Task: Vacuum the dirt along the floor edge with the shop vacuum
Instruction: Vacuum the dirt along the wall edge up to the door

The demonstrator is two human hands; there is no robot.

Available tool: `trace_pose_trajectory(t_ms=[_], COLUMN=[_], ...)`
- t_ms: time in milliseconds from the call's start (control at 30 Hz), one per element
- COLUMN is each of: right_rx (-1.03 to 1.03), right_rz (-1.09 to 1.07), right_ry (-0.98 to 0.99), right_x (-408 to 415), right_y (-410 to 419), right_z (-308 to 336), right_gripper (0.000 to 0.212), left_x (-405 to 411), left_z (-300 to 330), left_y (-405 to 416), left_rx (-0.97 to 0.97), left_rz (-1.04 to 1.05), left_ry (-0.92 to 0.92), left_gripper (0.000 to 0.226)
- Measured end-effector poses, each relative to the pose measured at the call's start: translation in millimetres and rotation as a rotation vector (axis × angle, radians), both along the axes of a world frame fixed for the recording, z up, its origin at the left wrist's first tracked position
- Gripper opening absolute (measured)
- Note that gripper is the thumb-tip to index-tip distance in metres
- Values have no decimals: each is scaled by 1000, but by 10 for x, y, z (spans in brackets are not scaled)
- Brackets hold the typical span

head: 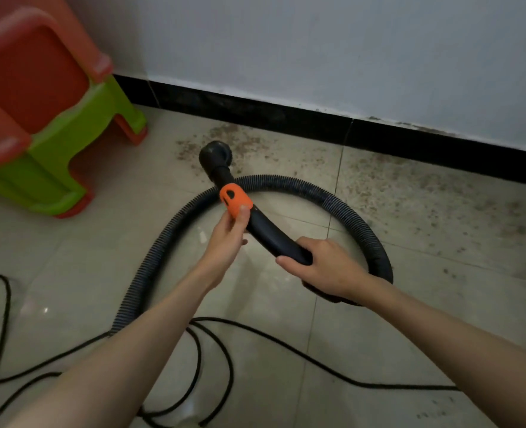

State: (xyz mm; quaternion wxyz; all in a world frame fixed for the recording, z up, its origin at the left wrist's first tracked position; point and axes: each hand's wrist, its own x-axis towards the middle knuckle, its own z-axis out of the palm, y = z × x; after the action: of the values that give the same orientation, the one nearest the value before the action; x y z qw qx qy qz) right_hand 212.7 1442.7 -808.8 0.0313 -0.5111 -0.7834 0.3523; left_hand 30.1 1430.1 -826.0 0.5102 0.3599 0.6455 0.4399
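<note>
I hold a black curved vacuum handle (pixel 271 234) with an orange collar (pixel 235 200). My left hand (pixel 227 239) pinches the orange collar from below. Further back, my right hand (pixel 323 267) grips the handle where it meets the ribbed hose (pixel 332 199). The round black nozzle (pixel 215 154) points down at the tiled floor near the black baseboard (pixel 286 114). Brown dirt (pixel 416 196) is scattered along the floor edge, around the nozzle and far to its right. The hose loops behind both hands and runs down to the lower left.
Stacked plastic stools, red over green (pixel 48 118), stand in the left corner against the wall. A black power cord (pixel 212 359) lies in loops across the tiles near my forearms and trails off to the right. The vacuum body is out of view.
</note>
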Motion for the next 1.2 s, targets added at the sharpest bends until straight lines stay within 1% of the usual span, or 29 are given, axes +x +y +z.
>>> trace_pose_trajectory(t_ms=[100, 133, 167, 233, 267, 333, 467, 600, 667, 733, 867, 933, 1000, 1100, 1200], right_rx=[-85, -105, -122, -167, -190, -211, -312, -398, -414, -405, -378, -367, -356, -344, -321], right_rz=[-83, -108, -132, -193, -230, -309, -483, -571, -591, -591, -604, -616, -628, -634, -609], right_ry=[136, 171, 198, 256, 294, 365, 532, 640, 672, 674, 698, 729, 763, 815, 849], right_x=[41, 58, 74, 107, 123, 159, 258, 446, 549, 647, 786, 829, 847, 847, 865], right_y=[45, 51, 52, 71, 97, 179, 374, 498, 535, 576, 688, 772, 853, 954, 1019], right_z=[128, 157, 181, 218, 231, 243, 311, 418, 445, 473, 546, 605, 658, 722, 802], right_gripper=[33, 32, 32, 32, 31, 29, 30, 43, 45, 47, 47, 47, 48, 47, 44], left_x=[21, 4, -35, -148, -182, -169, 151, 610, 790, 915, 1066, 1169, 1327, 1599, 1764], left_z=[-105, -176, -276, -514, -609, -746, -833, -868, -889, -933, -1052, -1039, -994, -1010, -1067], left_y=[143, 207, 269, 412, 495, 664, 984, 1271, 1421, 1554, 1685, 1718, 1696, 1540, 1347], left_rx=[81, 91, 93, 91, 87, 85, 91, 52, 65, 67, 48, 97, 175, 239, 307], left_rz=[174, 202, 182, 50, -28, -150, -422, -720, -847, -938, -1058, -1107, -1169, -1290, -1313], left_ry=[-7, 48, 162, 478, 619, 788, 965, 1053, 1112, 1173, 1232, 1239, 1207, 1056, 873], left_gripper=[46, 46, 42, 34, 34, 40, 59, 80, 85, 85, 81, 82, 88, 95, 93])
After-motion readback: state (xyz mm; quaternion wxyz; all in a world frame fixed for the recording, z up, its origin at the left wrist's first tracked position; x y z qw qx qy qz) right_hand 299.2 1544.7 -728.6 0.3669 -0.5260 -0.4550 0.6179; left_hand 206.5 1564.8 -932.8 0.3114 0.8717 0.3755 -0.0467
